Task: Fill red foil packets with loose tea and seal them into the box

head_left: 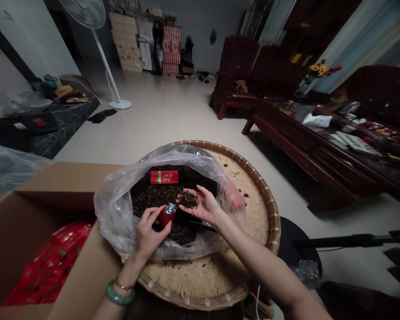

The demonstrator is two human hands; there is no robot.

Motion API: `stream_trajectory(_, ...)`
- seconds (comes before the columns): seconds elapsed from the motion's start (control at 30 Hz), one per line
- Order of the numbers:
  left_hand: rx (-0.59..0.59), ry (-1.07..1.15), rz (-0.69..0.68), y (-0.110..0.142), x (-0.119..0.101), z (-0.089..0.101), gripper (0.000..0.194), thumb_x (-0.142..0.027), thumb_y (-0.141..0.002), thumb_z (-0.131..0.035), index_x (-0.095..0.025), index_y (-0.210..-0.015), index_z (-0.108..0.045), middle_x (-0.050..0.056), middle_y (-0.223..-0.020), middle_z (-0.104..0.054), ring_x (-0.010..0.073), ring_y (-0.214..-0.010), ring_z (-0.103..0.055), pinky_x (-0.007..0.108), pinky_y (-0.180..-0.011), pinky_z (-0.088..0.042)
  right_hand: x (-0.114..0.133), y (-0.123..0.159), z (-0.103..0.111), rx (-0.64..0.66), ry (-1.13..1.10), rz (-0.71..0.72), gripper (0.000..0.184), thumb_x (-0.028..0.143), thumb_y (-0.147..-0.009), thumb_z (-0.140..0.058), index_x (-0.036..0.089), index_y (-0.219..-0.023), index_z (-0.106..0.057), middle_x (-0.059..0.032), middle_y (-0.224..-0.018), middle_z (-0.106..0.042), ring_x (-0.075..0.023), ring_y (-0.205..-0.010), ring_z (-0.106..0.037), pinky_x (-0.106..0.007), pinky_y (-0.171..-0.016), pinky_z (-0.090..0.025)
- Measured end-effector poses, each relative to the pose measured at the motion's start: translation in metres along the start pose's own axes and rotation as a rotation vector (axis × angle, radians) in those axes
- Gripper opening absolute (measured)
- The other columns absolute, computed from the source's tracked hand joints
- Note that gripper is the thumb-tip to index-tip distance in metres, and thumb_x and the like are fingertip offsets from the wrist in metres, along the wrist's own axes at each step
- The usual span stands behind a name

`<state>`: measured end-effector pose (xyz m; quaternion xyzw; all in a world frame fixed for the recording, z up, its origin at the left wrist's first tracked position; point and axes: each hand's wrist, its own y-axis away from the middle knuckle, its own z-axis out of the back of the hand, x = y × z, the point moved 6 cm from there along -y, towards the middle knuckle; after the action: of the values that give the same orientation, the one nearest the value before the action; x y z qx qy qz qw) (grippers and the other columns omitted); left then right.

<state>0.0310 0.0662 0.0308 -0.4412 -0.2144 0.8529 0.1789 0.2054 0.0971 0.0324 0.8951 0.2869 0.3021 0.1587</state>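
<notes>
My left hand (153, 229) pinches a small red packet (167, 216) with a silvery inner edge at its top. Just to its right, my right hand (202, 205) is cupped palm up and carries a heap of dark loose tea leaves (189, 200). Both hands are over a clear plastic bag (111, 195), spread wide and filled with more dark leaves. Another red packet (164, 177) with a green mark and gold lettering lies flat on those leaves. The bag rests on a round woven bamboo tray (253, 213).
At the left stands an open cardboard box (70, 175) with several red packets (53, 262) inside. A dark wooden table (306, 155) covered in things is at the right. A white standing fan (103, 58) and stacked cartons (125, 40) are farther back.
</notes>
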Motion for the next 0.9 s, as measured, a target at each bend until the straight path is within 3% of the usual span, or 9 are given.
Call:
stream_trajectory(0.2,-0.005,0.003,0.002,0.000,-0.001,0.001,0.038,-0.023,-0.077,-0.063,-0.020,-0.114,-0.059,0.006,-0.096,-0.057,0.0149,-0.076,-0.058,0.026,-0.059,-0.053,-0.008,-0.007,0.009,-0.058,-0.058,0.036,0.036,0.033,-0.094,-0.029,0.011,-0.099,-0.057,-0.0122,-0.089,-0.068,-0.0187,-0.087,-0.067,-0.035,-0.084,-0.053)
stream_trajectory(0.53,0.002,-0.012,-0.006,-0.001,-0.002,0.001,0.039,-0.023,-0.076,-0.063,-0.020,-0.115,-0.059,0.006,-0.096,-0.057,0.0156,-0.076,-0.058,0.025,-0.058,-0.053,0.004,0.015,-0.016,0.038,0.106,0.013,0.033,0.029,-0.089,-0.033,0.011,-0.103,-0.057,-0.0120,-0.094,-0.069,-0.0186,-0.088,-0.067,-0.034,-0.083,-0.052)
stream_trajectory(0.63,-0.001,-0.016,-0.015,-0.001,-0.003,0.001,0.039,-0.022,-0.075,-0.063,-0.020,-0.114,-0.059,0.006,-0.095,-0.057,0.0160,-0.077,-0.058,0.025,-0.057,-0.053,0.011,0.027,-0.023,0.080,0.247,0.028,0.029,0.020,-0.081,-0.039,0.012,-0.104,-0.056,-0.0096,-0.096,-0.068,-0.0175,-0.090,-0.065,-0.031,-0.081,-0.052)
stream_trajectory(0.73,0.023,-0.019,-0.013,-0.001,-0.003,-0.001,0.040,-0.021,-0.074,-0.063,-0.020,-0.115,-0.059,0.006,-0.096,-0.057,0.0166,-0.078,-0.059,0.025,-0.058,-0.053,0.018,0.037,-0.030,0.126,0.444,0.037,0.039,0.012,-0.068,-0.048,0.016,-0.106,-0.055,-0.0057,-0.098,-0.067,-0.0166,-0.090,-0.063,-0.031,-0.082,-0.050)
stream_trajectory(0.9,0.065,-0.034,0.002,0.001,-0.002,-0.004,0.042,-0.020,-0.074,-0.063,-0.021,-0.116,-0.058,0.006,-0.097,-0.057,0.0180,-0.083,-0.060,0.027,-0.064,-0.054,0.025,0.043,-0.045,0.180,1.140,0.156,0.046,0.010,-0.063,-0.062,0.018,-0.108,-0.059,-0.0009,-0.100,-0.064,-0.0176,-0.091,-0.059,-0.035,-0.090,-0.045)
